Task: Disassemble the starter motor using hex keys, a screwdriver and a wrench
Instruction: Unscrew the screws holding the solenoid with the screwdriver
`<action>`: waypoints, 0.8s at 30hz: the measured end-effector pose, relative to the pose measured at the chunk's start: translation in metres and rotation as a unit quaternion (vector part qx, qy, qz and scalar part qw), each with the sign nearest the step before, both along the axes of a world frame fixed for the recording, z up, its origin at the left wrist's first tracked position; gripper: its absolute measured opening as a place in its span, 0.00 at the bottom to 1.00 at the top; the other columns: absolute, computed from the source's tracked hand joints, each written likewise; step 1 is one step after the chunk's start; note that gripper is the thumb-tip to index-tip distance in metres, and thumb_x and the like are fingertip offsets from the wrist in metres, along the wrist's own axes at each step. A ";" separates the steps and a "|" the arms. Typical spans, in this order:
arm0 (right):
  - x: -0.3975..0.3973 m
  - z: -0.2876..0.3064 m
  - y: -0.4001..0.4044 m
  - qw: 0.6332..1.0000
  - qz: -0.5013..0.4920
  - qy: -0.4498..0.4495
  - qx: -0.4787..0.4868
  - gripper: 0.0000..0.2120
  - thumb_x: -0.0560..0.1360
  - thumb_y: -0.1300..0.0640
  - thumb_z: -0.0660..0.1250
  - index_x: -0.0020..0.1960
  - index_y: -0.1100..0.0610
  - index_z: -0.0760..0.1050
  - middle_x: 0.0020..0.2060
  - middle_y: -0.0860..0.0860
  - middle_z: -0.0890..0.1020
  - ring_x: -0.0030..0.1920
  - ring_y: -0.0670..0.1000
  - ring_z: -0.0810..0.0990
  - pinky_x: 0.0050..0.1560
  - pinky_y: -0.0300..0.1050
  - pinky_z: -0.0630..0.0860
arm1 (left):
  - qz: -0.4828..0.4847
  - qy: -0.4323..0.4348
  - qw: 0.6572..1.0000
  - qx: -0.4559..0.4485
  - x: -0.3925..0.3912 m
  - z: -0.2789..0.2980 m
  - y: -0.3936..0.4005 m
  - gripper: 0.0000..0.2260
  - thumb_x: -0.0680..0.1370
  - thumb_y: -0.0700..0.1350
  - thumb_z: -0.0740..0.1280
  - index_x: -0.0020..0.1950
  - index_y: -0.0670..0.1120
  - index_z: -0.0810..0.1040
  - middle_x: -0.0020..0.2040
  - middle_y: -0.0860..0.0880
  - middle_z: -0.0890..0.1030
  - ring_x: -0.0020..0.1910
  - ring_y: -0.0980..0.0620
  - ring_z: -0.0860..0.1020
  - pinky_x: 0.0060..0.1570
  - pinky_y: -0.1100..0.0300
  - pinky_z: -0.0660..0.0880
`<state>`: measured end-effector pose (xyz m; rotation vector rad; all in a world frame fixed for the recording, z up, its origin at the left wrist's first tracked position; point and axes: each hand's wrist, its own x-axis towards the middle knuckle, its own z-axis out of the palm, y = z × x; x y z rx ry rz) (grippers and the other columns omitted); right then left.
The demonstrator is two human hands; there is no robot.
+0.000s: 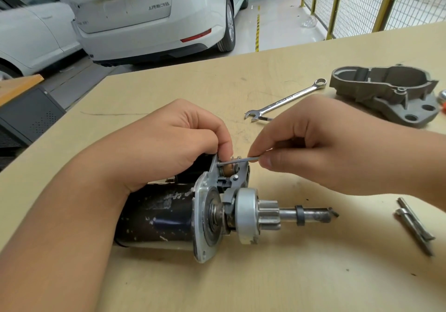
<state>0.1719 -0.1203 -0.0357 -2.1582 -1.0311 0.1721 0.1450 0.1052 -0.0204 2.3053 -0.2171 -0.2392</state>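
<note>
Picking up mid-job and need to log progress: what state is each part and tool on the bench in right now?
starter motor: lying on its side, nose housing off, pinion and shaft bare.
hex key: tip at a screw on the plate.
right hand: pinches the hex key.
left hand: grips the motor's upper part.
nose housing: removed, lying apart.
wrench: lying flat, unused.
two long bolts: out, lying loose.

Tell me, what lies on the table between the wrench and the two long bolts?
Only the right hand crosses there, pinching the hex key, between wrench and long bolts, in the head view.
</note>
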 end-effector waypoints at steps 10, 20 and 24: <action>-0.019 0.003 0.006 0.969 0.017 -0.217 -0.118 0.08 0.80 0.57 0.63 0.45 0.55 0.80 0.31 0.49 0.75 0.31 0.55 0.73 0.31 0.52 0.72 | -0.040 -0.023 0.999 0.020 -0.008 0.004 -0.007 0.07 0.72 0.51 0.71 0.43 0.50 0.87 0.39 0.37 0.83 0.37 0.33 0.77 0.40 0.38 0.78; -0.007 0.022 -0.001 0.981 -0.125 0.138 0.048 0.25 0.65 0.31 0.71 0.42 0.53 0.82 0.31 0.50 0.83 0.22 0.45 0.71 0.26 0.41 0.68 | -0.051 -0.042 0.997 0.039 -0.011 0.006 -0.011 0.06 0.70 0.53 0.74 0.43 0.54 0.88 0.43 0.48 0.87 0.47 0.44 0.85 0.54 0.39 0.81; 0.003 0.029 -0.019 0.870 -0.143 0.470 0.040 0.28 0.71 0.34 0.65 0.35 0.59 0.83 0.27 0.60 0.77 0.16 0.48 0.62 0.21 0.33 0.62 | -0.047 -0.045 0.997 0.046 -0.010 0.006 -0.009 0.06 0.70 0.54 0.74 0.44 0.56 0.87 0.45 0.50 0.88 0.48 0.50 0.85 0.56 0.42 0.81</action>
